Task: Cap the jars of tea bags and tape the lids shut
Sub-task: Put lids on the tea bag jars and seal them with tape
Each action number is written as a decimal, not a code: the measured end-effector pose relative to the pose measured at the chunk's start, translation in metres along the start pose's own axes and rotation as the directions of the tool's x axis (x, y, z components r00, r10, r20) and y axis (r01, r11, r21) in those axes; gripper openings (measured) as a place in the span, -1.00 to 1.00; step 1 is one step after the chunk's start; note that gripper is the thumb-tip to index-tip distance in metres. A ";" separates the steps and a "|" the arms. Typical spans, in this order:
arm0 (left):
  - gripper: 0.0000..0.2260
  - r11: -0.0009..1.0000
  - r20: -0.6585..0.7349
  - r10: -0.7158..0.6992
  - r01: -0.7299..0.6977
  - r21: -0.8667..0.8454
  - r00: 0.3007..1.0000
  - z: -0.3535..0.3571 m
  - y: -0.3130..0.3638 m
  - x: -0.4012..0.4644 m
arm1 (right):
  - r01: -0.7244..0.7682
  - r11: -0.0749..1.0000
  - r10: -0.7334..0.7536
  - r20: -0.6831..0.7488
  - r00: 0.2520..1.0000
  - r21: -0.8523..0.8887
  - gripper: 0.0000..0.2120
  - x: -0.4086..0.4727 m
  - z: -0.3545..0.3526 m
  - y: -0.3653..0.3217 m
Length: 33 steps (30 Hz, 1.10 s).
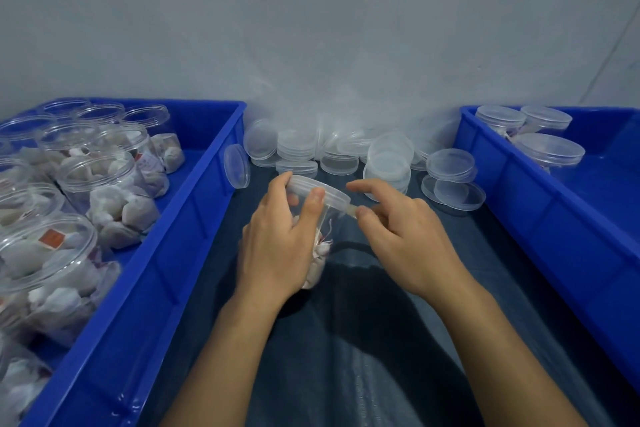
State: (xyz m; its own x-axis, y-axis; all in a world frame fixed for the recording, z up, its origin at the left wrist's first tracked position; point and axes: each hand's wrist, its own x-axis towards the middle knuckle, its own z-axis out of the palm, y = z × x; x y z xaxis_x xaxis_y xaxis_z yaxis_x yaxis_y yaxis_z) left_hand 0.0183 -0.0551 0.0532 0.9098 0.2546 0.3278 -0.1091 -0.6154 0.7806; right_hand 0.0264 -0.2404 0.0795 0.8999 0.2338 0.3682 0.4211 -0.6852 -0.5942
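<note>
My left hand [277, 246] grips a clear jar of tea bags [320, 246], tilted, with a clear lid [320, 190] on its mouth; the thumb presses on the lid's rim. My right hand [398, 232] pinches a strip of clear tape [351, 210] that reaches the lid's right edge. A heap of loose clear lids [346, 152] lies at the back of the dark table. The left blue bin [194, 215] holds several uncapped jars of tea bags [110, 191].
The right blue bin [540, 198] holds three capped jars [549, 149]. A clear plastic bag [332, 104] lies against the grey wall behind the lids. One lid [237, 166] leans on the left bin's side. The dark table [363, 340] runs between the bins.
</note>
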 end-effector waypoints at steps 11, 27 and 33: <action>-0.48 0.995 0.014 -0.012 0.013 -0.098 1.000 -0.006 -0.001 0.003 | -0.001 1.000 0.001 -0.005 1.000 -0.027 -0.74 0.003 0.010 0.008; -0.49 0.950 0.052 -0.028 0.043 -0.309 0.998 -0.004 -0.009 0.005 | -0.019 1.000 0.020 -0.028 0.999 0.022 -0.86 0.005 0.015 0.012; -0.64 0.955 0.112 -0.041 0.072 -0.288 0.993 -0.007 -0.008 0.007 | -0.026 0.999 0.022 -0.091 0.996 -0.044 -0.87 0.002 0.015 0.005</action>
State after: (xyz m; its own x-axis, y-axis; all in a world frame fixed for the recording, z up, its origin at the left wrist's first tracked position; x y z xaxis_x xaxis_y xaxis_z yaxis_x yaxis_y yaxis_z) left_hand 0.0228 -0.0429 0.0528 0.9526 0.1948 0.2338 -0.1540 -0.3540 0.9225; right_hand 0.0320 -0.2331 0.0662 0.8951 0.1550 0.4180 0.3918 -0.7209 -0.5717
